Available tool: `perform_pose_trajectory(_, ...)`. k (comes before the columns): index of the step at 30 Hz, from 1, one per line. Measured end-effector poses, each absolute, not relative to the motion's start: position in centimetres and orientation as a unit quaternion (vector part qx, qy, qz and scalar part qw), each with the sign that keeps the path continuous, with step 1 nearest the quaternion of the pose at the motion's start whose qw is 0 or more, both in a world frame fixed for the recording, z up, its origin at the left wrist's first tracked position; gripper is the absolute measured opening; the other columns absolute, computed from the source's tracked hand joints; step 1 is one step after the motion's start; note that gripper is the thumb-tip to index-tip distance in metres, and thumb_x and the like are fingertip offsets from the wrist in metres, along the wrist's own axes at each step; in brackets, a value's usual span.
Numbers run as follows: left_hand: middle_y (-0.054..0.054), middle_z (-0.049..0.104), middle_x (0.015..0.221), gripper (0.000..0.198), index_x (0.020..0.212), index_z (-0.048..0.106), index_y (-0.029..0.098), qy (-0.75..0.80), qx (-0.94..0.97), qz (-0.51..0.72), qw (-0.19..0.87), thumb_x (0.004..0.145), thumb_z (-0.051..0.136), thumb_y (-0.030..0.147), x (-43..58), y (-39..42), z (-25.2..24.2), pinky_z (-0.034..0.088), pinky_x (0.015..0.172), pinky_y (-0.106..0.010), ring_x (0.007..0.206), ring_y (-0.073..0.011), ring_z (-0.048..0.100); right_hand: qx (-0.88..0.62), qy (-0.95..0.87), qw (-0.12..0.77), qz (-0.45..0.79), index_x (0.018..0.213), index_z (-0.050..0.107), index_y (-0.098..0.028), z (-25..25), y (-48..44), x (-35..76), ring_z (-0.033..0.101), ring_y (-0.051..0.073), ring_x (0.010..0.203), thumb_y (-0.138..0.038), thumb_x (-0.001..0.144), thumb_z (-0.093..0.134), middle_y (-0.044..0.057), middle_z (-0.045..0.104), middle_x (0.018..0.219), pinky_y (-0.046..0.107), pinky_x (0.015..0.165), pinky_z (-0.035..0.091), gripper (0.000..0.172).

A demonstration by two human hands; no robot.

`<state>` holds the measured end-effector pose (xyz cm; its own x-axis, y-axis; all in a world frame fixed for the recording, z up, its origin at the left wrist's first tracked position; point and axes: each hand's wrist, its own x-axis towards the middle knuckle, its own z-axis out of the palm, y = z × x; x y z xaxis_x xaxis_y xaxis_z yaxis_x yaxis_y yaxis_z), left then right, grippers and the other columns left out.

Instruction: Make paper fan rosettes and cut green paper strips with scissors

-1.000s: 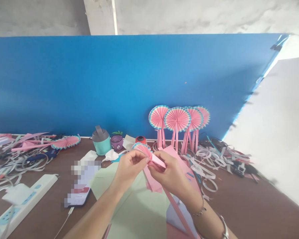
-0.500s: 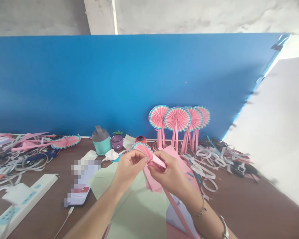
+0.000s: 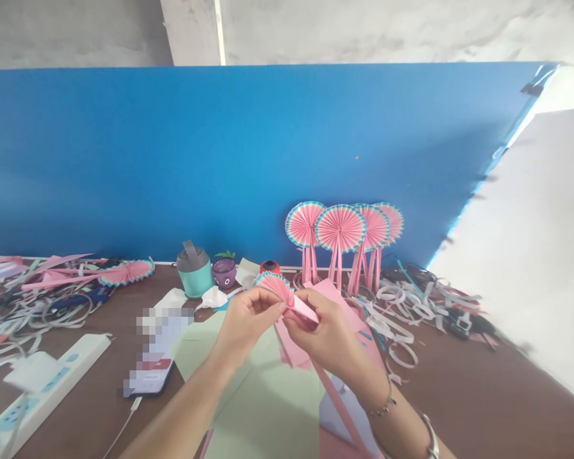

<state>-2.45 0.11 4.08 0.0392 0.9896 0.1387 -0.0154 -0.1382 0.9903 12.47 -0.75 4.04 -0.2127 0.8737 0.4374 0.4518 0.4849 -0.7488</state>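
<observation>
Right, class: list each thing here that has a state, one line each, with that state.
pink paper fan: half spread, pinched by both hands
left hand: shut on the pleats
right hand: shut on the folded stem
finished fans: fully opened, upright against the blue board
teal cup: lid on
power strip: charger plugged in

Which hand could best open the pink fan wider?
Probably the left hand. Its fingertips sit right at the spread pleats of the fan. The right hand pinches the folded end and steadies it.
</observation>
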Motion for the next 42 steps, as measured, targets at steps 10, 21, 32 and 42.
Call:
perform_pose_trajectory(10, -0.001, 0.064, 0.066, 0.010, 0.065, 0.063, 0.016, 0.455, 0.542, 0.521, 0.476, 0.063, 0.067, 0.026, -2.53, -0.01, 4.32, 0.047, 0.060, -0.024, 0.064, -0.0139, 0.059, -0.445, -0.740, 0.443, 0.241, 0.082, 0.058, -0.018, 4.14, -0.74, 12.47, 0.052, 0.013, 0.064, -0.014, 0.073, 0.053, 0.000, 0.060, 0.072, 0.022, 0.057, 0.039, 0.011)
perform_pose_trajectory(21, 0.000, 0.064, 0.065, 0.009, 0.064, 0.063, 0.017, 0.452, 0.535, 0.523, 0.486, 0.063, 0.068, 0.024, -2.60, 0.08, 4.21, 0.046, 0.060, -0.023, 0.064, -0.0125, 0.058, -0.444, -0.743, 0.441, 0.239, 0.082, 0.058, -0.018, 4.00, -0.74, 12.57, 0.053, 0.013, 0.066, -0.015, 0.074, 0.052, 0.000, 0.060, 0.073, 0.022, 0.058, 0.040, 0.010)
perform_pose_trajectory(32, 0.001, 0.064, 0.066, 0.008, 0.066, 0.063, 0.017, 0.442, 0.533, 0.522, 0.498, 0.064, 0.068, 0.023, -2.66, 0.11, 3.90, 0.046, 0.059, -0.020, 0.065, -0.0113, 0.059, -0.442, -0.744, 0.439, 0.242, 0.082, 0.057, -0.018, 3.69, -0.68, 12.54, 0.054, 0.013, 0.067, -0.015, 0.076, 0.052, 0.001, 0.060, 0.074, 0.023, 0.058, 0.040, 0.008)
perform_pose_trajectory(42, 0.002, 0.062, 0.062, 0.002, 0.062, 0.062, 0.015, 0.447, 0.529, 0.553, 0.464, 0.060, 0.062, 0.016, -2.01, 0.09, 3.84, 0.044, 0.056, -0.018, 0.060, -0.0095, 0.056, -0.433, -0.744, 0.447, 0.243, 0.082, 0.057, -0.018, 3.32, -0.45, 12.43, 0.054, 0.013, 0.068, -0.016, 0.075, 0.055, 0.001, 0.061, 0.075, 0.023, 0.059, 0.041, 0.007)
